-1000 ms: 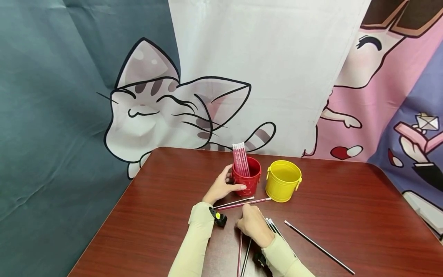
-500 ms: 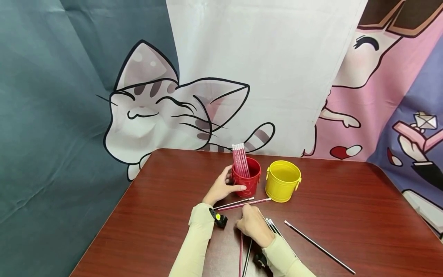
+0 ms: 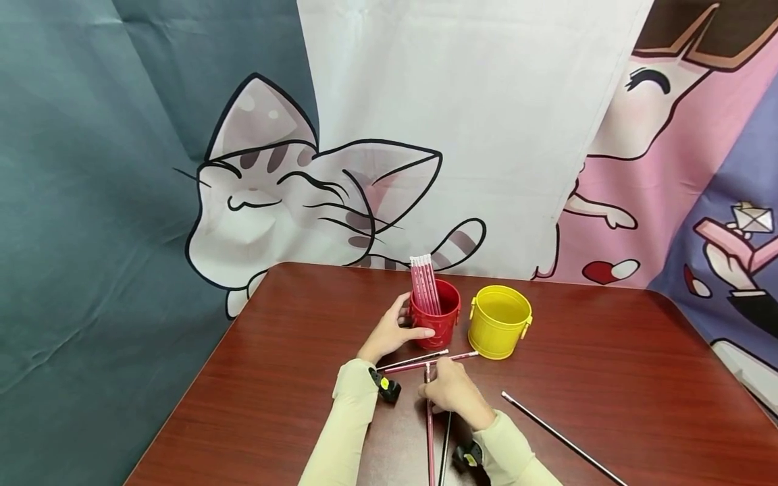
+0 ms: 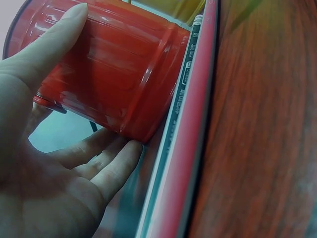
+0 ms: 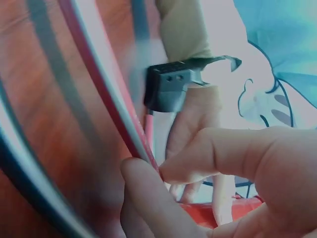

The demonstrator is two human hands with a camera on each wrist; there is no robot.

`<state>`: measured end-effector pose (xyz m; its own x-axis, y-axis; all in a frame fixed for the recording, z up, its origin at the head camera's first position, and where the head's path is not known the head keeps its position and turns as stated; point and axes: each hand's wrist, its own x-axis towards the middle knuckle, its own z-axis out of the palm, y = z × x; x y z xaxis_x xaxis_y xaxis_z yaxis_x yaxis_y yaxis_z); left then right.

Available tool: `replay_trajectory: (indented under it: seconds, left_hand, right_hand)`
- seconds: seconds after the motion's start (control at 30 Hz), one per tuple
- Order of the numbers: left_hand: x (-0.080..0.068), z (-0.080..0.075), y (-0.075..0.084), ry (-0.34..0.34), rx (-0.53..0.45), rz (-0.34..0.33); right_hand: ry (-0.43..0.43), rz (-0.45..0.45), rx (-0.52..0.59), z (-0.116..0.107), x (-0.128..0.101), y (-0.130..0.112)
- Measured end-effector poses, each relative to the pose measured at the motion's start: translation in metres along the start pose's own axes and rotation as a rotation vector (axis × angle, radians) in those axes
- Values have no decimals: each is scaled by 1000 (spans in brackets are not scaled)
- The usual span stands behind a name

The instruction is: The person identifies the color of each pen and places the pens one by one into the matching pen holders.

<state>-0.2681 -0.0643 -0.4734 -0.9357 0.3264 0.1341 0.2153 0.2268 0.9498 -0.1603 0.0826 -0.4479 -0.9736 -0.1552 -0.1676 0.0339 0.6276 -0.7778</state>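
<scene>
Head view shows my left hand [image 3: 389,332] curled round the red bucket [image 3: 435,321] mid-tabletop, my right hand [image 3: 452,391] pinching a red pencil [image 3: 429,432] near the front edge. Loosely pinched, it could slip, I judge.

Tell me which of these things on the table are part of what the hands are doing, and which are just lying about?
In use:
- red bucket, gripped by the left hand
- red pencils standing in it
- red pencil, pinched by the right hand

Lying about:
- yellow bucket, beside the red one
- two red pencils in front of the buckets
- dark pencil on the table
</scene>
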Motion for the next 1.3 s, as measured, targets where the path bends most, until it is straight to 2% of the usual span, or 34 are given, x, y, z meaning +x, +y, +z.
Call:
replay_trajectory:
  seconds: [0.1,0.27,0.7,1.07,1.3]
  left_hand:
    - [4,2,-10,11,13,6]
    - [5,3,-11,16,12,5]
    - [6,3,-14,5,0,31]
    - [6,2,-12,0,13,39]
    - [-4,-2,12,-18,15,60]
  right_hand:
    - [-21,2,72,-3,0,0]
    - [-43,-18,158,-4,-2,-3]
    - [17,-110,206,-17,-8,-16]
    - [173,-198,225,-25,-16,-29]
    - [299,-331,157,-32,-18,-34]
